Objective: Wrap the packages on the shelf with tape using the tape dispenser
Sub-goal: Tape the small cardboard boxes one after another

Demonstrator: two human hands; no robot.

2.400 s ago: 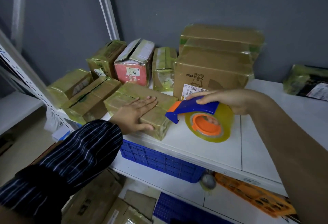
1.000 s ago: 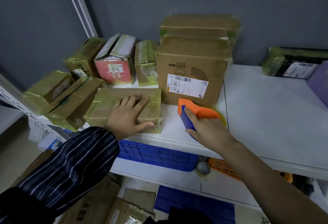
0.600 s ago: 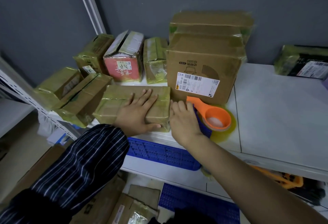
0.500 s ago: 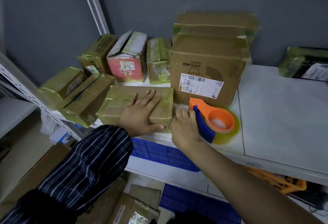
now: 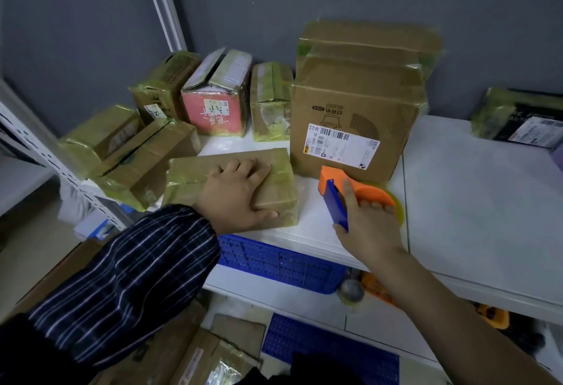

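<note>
White shelf (image 5: 472, 201): tall labelled carton (image 5: 356, 104) at rear centre. Flat taped package (image 5: 189, 174) near the front edge, just left of the carton, with the left hand (image 5: 237, 198) lying flat on top, fingers straight. Orange-and-blue tape dispenser (image 5: 330, 180) on the shelf before the carton, right hand (image 5: 368, 226) curled round it.

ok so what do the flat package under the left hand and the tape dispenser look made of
The flat package looks like brown cardboard under glossy yellowish clear tape: its edges shine and wrinkle. The tape dispenser, gripped by the right hand, seems hard moulded plastic, smooth orange and blue, with crisp edges. Its tape roll looks like translucent yellowish film.
</note>
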